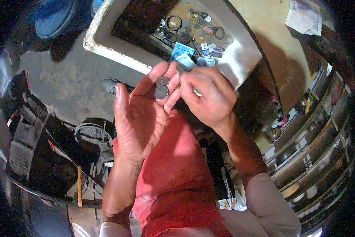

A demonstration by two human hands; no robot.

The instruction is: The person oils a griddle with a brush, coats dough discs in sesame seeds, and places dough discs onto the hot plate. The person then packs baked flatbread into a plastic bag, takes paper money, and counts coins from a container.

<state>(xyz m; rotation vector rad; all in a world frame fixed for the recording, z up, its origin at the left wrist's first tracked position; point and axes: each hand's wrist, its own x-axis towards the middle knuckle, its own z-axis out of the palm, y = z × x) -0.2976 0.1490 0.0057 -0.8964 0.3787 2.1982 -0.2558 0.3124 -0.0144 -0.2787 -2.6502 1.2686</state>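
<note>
My left hand [142, 116] is palm up, its fingers slightly curled, with two dark round coins [161, 91] lying on the fingers. Close against its fingertips, my right hand [207, 93] is closed in a pinch, and a small coin [180, 70] shows at its fingertips. Beyond both hands is an open drawer [120, 59] with a pale rim. Inside it lie several coins, dark rings [173, 22] and blue banknotes [182, 51].
Racks of small compartments [304, 162] curve along the right side. A paper sheet [304, 17] lies at the upper right. Dark bags [23, 146] are at the left. A shoe [110, 85] rests on the grey floor, and a person's blue-clad part [55, 19] is at the upper left.
</note>
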